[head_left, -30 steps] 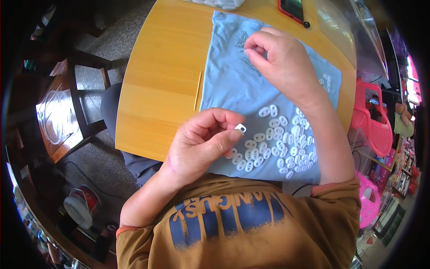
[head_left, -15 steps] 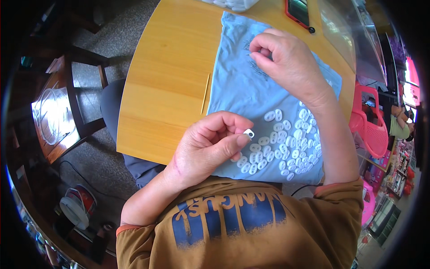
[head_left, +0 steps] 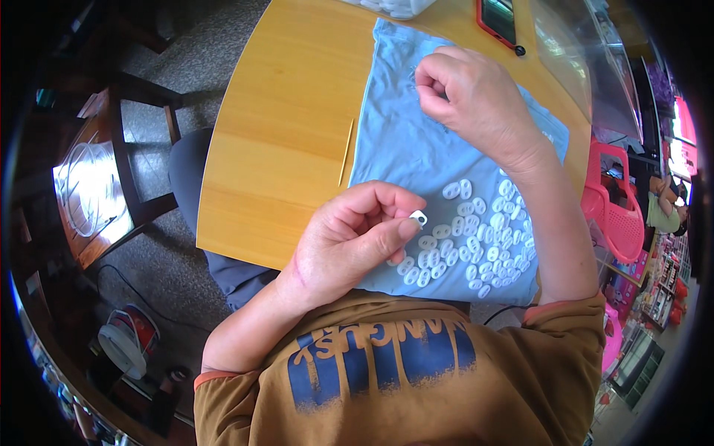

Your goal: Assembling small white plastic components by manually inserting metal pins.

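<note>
My left hand [head_left: 349, 236] pinches a small white plastic piece [head_left: 419, 218] with a dark hole between thumb and forefinger, above the blue cloth [head_left: 398, 141]. Farther up, my right hand [head_left: 476, 100] is closed, thumb against forefinger, over the far part of the cloth. Whatever its fingertips hold, if anything, is hidden or too small to make out. Between my forearms lie many white oval pieces with two holes [head_left: 472, 244], spread across the near part of the cloth. My left hand hovers beside their left side.
A thin yellow stick [head_left: 346, 152] lies on the wooden table [head_left: 282, 134], left of the cloth. At the far edge stand a clear container of white pieces [head_left: 394, 7] and a red-edged phone [head_left: 497, 22]. A pink chair [head_left: 616, 212] is on the right.
My right hand's thumb and forefinger have drawn together over the small heap of thin dark pieces, which is now mostly covered. My left hand keeps its hold on the white piece.
</note>
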`<state>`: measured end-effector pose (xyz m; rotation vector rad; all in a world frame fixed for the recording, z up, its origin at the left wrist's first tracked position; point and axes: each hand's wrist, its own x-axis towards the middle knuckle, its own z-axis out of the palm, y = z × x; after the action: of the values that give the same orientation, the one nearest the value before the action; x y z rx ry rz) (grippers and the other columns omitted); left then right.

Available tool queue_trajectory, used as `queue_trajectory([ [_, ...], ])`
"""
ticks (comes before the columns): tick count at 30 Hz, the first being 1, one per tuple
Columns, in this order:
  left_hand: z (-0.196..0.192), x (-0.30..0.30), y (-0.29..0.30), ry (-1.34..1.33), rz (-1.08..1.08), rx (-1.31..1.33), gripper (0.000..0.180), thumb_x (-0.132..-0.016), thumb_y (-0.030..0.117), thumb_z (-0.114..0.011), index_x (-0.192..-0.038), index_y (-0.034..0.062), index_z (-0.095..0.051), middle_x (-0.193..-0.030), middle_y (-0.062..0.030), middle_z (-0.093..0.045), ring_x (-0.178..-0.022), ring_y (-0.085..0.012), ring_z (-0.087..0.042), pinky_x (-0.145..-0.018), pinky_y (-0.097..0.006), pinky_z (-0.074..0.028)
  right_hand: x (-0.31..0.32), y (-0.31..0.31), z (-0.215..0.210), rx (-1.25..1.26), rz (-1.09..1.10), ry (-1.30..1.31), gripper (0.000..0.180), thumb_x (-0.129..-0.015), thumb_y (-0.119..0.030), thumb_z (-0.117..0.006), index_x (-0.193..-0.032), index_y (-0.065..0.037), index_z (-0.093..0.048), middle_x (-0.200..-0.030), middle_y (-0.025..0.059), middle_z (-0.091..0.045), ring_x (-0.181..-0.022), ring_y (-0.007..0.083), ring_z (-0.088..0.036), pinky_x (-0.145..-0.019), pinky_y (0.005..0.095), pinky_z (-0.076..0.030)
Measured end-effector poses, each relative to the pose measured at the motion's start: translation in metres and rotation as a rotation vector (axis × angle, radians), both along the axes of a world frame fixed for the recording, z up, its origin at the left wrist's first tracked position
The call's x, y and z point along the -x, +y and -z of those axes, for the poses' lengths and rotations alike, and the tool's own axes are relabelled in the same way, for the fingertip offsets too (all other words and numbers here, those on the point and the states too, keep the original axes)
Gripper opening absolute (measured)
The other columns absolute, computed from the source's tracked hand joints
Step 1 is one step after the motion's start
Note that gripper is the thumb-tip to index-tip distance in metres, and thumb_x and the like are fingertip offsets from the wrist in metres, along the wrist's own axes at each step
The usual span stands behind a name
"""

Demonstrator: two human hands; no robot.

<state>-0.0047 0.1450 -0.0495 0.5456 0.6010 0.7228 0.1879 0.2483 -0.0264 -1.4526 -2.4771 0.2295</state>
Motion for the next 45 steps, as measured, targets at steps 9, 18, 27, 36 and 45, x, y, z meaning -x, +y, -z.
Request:
queue_trajectory([
  [9, 0.001, 0.000, -0.001, -0.054, -0.083, 0.048, 0.023, -0.083, 0.004, -0.057, -0.106, -0.0011, -0.054, -0.084, -0.0033, -0.058, -0.063, -0.0081, -0.051, -0.057, -0.019, -0.042, 0.004, -0.020, -0.012, 0.177, 0.135, 0.418, 0.006, -0.068, -0.001, -0.059, -0.069, -0.002, -0.053, -0.065, 0.0064, -0.054, -0.062, 0.0177, -0.055, -0.059, 0.0274, -0.045],
  [18, -0.014, -0.001, -0.004, -0.063, -0.209, 0.066, 0.026, -0.085, 0.007, -0.057, -0.110, -0.0006, -0.054, -0.087, -0.0053, -0.060, -0.064, -0.0078, -0.054, -0.061, -0.019, -0.045, 0.012, -0.090, -0.027, 0.624, 0.141, 1.029, 0.016, -0.073, 0.010, -0.055, -0.083, -0.001, -0.051, -0.084, 0.0077, -0.054, -0.079, 0.0115, -0.051, -0.072, 0.0238, -0.042],
  [27, -0.013, -0.004, -0.013, 0.001, -0.204, 0.019, 0.023, -0.086, 0.008, -0.055, -0.107, -0.0017, -0.055, -0.084, -0.0061, -0.061, -0.067, -0.0097, -0.057, -0.062, -0.021, -0.046, 0.015, -0.110, -0.028, 0.649, 0.190, 1.056, 0.015, -0.076, 0.008, -0.055, -0.087, 0.000, -0.051, -0.085, 0.0078, -0.056, -0.080, 0.0116, -0.054, -0.073, 0.0238, -0.044],
  [36, -0.016, -0.004, -0.018, 0.038, -0.209, -0.018, 0.022, -0.086, 0.007, -0.055, -0.107, -0.0024, -0.055, -0.084, -0.0065, -0.061, -0.067, -0.0097, -0.057, -0.061, -0.021, -0.047, 0.014, -0.114, -0.027, 0.651, 0.146, 1.078, 0.015, -0.076, 0.008, -0.055, -0.088, 0.000, -0.052, -0.085, 0.0077, -0.056, -0.079, 0.0116, -0.055, -0.073, 0.0237, -0.044],
  [45, -0.018, -0.003, -0.019, 0.073, -0.242, -0.016, 0.018, -0.085, 0.005, -0.055, -0.102, -0.0020, -0.056, -0.083, -0.0067, -0.062, -0.064, -0.0090, -0.056, -0.060, -0.020, -0.046, 0.015, -0.115, -0.026, 0.621, 0.128, 1.052, 0.016, -0.075, 0.009, -0.055, -0.087, 0.000, -0.052, -0.084, 0.0073, -0.056, -0.079, 0.0115, -0.054, -0.072, 0.0239, -0.044],
])
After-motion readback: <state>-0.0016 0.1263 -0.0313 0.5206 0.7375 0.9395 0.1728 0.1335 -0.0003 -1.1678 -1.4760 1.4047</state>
